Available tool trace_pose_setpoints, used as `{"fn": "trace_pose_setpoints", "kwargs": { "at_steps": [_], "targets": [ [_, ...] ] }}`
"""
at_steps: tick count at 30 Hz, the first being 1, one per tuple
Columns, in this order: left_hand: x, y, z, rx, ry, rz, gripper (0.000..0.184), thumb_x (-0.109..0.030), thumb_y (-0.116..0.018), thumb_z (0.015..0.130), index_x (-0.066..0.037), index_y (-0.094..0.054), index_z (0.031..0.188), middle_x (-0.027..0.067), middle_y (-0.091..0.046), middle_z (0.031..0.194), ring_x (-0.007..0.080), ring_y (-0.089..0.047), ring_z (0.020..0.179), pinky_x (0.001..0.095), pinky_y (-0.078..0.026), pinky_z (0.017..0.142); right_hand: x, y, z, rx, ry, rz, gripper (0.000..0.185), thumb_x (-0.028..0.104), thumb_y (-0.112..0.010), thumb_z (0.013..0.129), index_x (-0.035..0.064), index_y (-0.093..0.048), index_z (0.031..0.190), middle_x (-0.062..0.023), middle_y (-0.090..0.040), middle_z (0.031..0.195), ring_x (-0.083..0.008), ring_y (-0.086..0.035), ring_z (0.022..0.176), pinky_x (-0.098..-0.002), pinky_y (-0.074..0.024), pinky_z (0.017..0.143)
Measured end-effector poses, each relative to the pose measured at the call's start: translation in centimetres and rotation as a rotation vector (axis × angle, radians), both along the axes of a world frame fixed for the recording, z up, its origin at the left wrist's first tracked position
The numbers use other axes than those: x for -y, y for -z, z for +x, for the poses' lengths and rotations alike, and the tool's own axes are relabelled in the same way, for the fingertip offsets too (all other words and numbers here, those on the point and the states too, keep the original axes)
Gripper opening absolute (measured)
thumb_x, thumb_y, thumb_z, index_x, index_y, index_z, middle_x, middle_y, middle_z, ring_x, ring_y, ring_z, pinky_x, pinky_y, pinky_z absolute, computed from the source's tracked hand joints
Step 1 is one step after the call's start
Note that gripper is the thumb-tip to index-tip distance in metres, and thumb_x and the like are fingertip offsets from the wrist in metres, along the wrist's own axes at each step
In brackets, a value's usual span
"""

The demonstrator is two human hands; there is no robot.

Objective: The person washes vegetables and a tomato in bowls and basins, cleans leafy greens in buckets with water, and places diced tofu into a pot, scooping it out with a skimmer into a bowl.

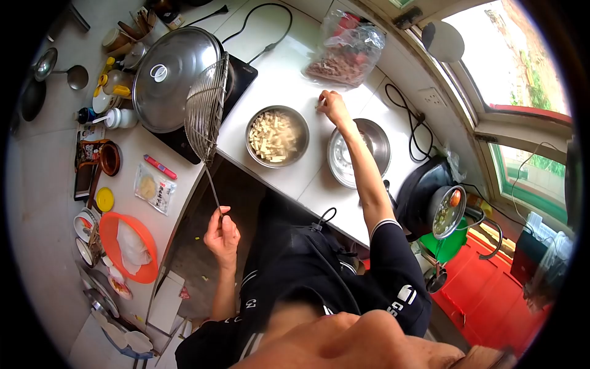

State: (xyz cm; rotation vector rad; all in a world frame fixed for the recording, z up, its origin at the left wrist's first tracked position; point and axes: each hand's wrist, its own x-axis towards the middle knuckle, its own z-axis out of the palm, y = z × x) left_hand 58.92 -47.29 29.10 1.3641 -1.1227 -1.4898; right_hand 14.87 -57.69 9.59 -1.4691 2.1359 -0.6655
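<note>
My left hand [222, 238] is closed around the thin handle of a wire strainer [203, 117], whose mesh basket stands tilted beside a large lidded pan [172, 80]. Out over the white counter, my right hand [334, 108] has its fingertips pinched together. Something small and pale may be between them, but I cannot make it out. Left of that hand sits a steel bowl [301, 147] with pale cut strips [270, 135] inside. Beneath my right forearm is a second steel bowl [380, 147], partly hidden, with a shiny metal piece in it.
A plastic bag of reddish food [344, 58] lies at the back by the wall. The pan rests on a black cooktop [243, 77]. An orange basin [150, 246], seasoning bottles [117, 83] and a small packet [155, 189] occupy the left counter. Window frames flank the right.
</note>
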Motion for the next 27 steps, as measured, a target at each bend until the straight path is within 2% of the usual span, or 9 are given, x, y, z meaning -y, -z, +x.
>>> {"fn": "trace_pose_setpoints", "kwargs": {
  "at_steps": [4,8,11,12,15,17,20,23,27],
  "targets": [
    [0.0,0.3,-0.2,-0.015,0.02,-0.011,0.024,-0.016,-0.056,0.1,0.002,-0.06,0.116,-0.0031,-0.044,0.061,0.0013,-0.035,0.046,0.0185,-0.031,0.04,0.8,1.8,0.3,0.009,-0.104,0.031,0.018,0.002,-0.07,0.075,0.0001,-0.058,0.088,-0.0218,-0.061,0.09,-0.0389,-0.062,0.08,-0.043,-0.0512,0.073],
    [0.0,0.8,0.2,0.06,0.047,-0.055,0.026,-0.018,-0.056,0.101,0.003,-0.06,0.116,-0.0025,-0.044,0.06,0.0015,-0.035,0.045,0.0187,-0.03,0.037,0.0,0.9,1.1,-0.04,-0.039,-0.058,0.015,0.0,-0.068,0.077,0.0001,-0.057,0.087,-0.0196,-0.061,0.082,-0.0365,-0.062,0.076,-0.042,-0.0515,0.07],
    [0.0,1.0,0.3,0.074,0.047,-0.095,0.025,-0.017,-0.056,0.101,0.003,-0.06,0.116,-0.0025,-0.043,0.059,0.0015,-0.035,0.044,0.0187,-0.029,0.037,-2.0,-8.7,5.5,0.162,0.154,-0.149,0.014,0.004,-0.069,0.083,-0.0002,-0.057,0.088,-0.0167,-0.063,0.075,-0.0295,-0.064,0.073,-0.0382,-0.053,0.068],
    [0.1,1.0,0.1,0.073,0.044,-0.085,0.025,-0.017,-0.056,0.101,0.003,-0.06,0.115,-0.0026,-0.043,0.059,0.0016,-0.035,0.044,0.0187,-0.029,0.037,-2.8,-11.3,7.5,0.234,0.195,-0.168,0.017,0.008,-0.071,0.085,0.0001,-0.058,0.091,-0.0164,-0.066,0.082,-0.0269,-0.066,0.073,-0.0358,-0.0539,0.068],
    [0.1,0.7,-0.4,0.064,0.036,-0.048,0.025,-0.017,-0.056,0.101,0.002,-0.06,0.115,-0.0029,-0.043,0.058,0.0016,-0.035,0.044,0.0188,-0.028,0.037,-5.0,-14.5,11.7,0.393,0.035,-0.159,0.021,0.009,-0.07,0.086,0.0029,-0.061,0.104,-0.0138,-0.068,0.091,-0.0256,-0.067,0.077,-0.036,-0.0546,0.071],
    [0.3,0.6,-0.6,0.039,0.033,-0.027,0.025,-0.018,-0.056,0.101,0.002,-0.06,0.115,-0.0031,-0.042,0.058,0.0017,-0.035,0.044,0.0189,-0.028,0.037,-7.1,-12.3,10.7,0.304,0.195,-0.177,0.023,0.007,-0.069,0.086,0.0044,-0.062,0.108,-0.0141,-0.067,0.092,-0.0258,-0.067,0.082,-0.0365,-0.054,0.073],
    [0.1,0.2,-0.9,0.035,0.027,-0.044,0.021,-0.009,-0.055,0.099,0.002,-0.061,0.116,-0.0038,-0.045,0.061,0.001,-0.036,0.047,0.0193,-0.028,0.041,-11.8,-8.1,5.2,-0.209,0.454,-0.249,0.024,-0.003,-0.067,0.083,0.0052,-0.066,0.105,-0.0128,-0.062,0.09,-0.0268,-0.065,0.079,-0.0371,-0.0542,0.07],
    [-0.1,0.2,-1.1,0.022,0.027,-0.012,0.02,-0.009,-0.055,0.099,0.002,-0.061,0.116,-0.0034,-0.046,0.061,0.0012,-0.036,0.046,0.0195,-0.029,0.041,-15.0,-5.1,2.4,-0.245,0.463,-0.026,0.023,-0.001,-0.068,0.083,0.0036,-0.064,0.105,-0.018,-0.058,0.097,-0.0353,-0.062,0.087,-0.0426,-0.0514,0.076],
    [-0.5,0.1,-1.5,0.025,0.029,0.004,0.02,-0.008,-0.056,0.099,0.002,-0.061,0.116,-0.0036,-0.045,0.061,0.0012,-0.036,0.046,0.0193,-0.029,0.041,-16.2,-2.3,1.1,-0.288,0.441,0.01,0.02,0.004,-0.069,0.084,0.0022,-0.063,0.103,-0.0202,-0.055,0.099,-0.0383,-0.06,0.09,-0.0459,-0.0492,0.079]
  ]
}}
